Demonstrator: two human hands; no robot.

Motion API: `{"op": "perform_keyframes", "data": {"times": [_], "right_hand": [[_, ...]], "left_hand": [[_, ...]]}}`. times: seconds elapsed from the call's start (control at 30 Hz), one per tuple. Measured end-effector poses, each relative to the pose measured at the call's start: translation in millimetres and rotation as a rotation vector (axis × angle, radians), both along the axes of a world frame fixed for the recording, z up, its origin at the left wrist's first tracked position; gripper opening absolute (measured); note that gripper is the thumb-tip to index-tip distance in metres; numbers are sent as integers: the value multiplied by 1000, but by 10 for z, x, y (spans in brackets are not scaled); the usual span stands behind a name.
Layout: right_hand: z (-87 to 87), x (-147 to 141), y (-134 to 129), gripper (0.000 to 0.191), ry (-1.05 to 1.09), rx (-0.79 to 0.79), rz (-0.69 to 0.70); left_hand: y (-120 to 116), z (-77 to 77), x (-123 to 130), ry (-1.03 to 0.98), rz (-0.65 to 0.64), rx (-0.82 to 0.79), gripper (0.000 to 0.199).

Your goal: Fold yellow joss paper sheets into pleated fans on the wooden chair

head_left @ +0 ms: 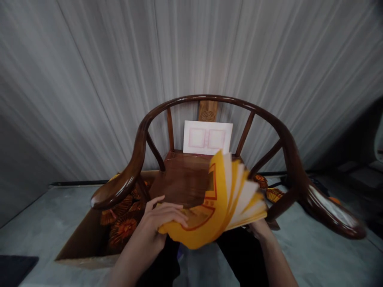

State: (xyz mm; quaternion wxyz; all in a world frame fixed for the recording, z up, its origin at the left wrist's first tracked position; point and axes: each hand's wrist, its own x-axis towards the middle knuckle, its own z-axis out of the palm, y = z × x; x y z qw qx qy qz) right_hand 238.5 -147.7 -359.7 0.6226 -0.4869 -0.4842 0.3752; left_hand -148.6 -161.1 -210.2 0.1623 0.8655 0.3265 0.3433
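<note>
A stack of yellow joss paper [199, 227] with red printing bends up in front of me, its white and yellow sheets fanned apart at the right. My left hand [163, 217] is closed on the stack's left edge, thumb below and fingers over the top. At the lower right edge, my right hand [259, 228] grips the paper from behind, its fingers mostly hidden. Beyond the stack lies the brown seat [185, 179] of a wooden chair. A white sheet with pink printed squares [207, 137] leans against the chair's backrest.
The chair's curved armrail [140, 139] surrounds the seat. At the left on the floor stands a cardboard box [80, 235] holding several red and orange folded-paper flowers [123, 231]. More folded paper [273, 194] lies at the right. A pale ribbed wall [197, 52] rises behind.
</note>
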Motion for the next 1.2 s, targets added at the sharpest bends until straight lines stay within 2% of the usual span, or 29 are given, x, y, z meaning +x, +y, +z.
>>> {"op": "perform_keyframes", "data": {"times": [0.07,0.17,0.27,0.37,0.43,0.5,0.53,0.63,0.73,0.87,1.0,1.1,1.2], "right_hand": [[53,-13,0,87,66,-26,13],[187,-23,30,115,82,34,70],[301,10,80,113,-9,65,99],[366,63,142,106,-137,68,98],[384,78,193,78,-231,35,97],[379,62,247,46,-259,-31,54],[369,45,273,41,-231,-74,12],[315,-19,333,51,-79,-159,-139],[241,-60,360,52,-48,-146,-176],[152,-92,376,52,-115,-153,-188],[154,-144,388,50,-124,-67,-307],[167,-157,377,44,-156,7,-385],[157,-133,340,46,-144,-22,-273]], "left_hand": [[116,-92,18,-116,34,-76,27],[311,-364,32,-343,32,-202,20],[466,-635,14,-480,-7,-332,22],[582,-771,3,-488,6,-473,23],[669,-818,26,-515,81,-548,24],[768,-869,70,-630,216,-599,27],[818,-899,94,-697,280,-620,32],[931,-991,149,-845,349,-664,53],[972,-1057,178,-928,337,-686,61],[953,-1060,240,-917,400,-698,58],[902,-989,305,-987,376,-659,51],[892,-1005,293,-973,417,-593,48],[906,-1082,231,-850,432,-586,48]]}}
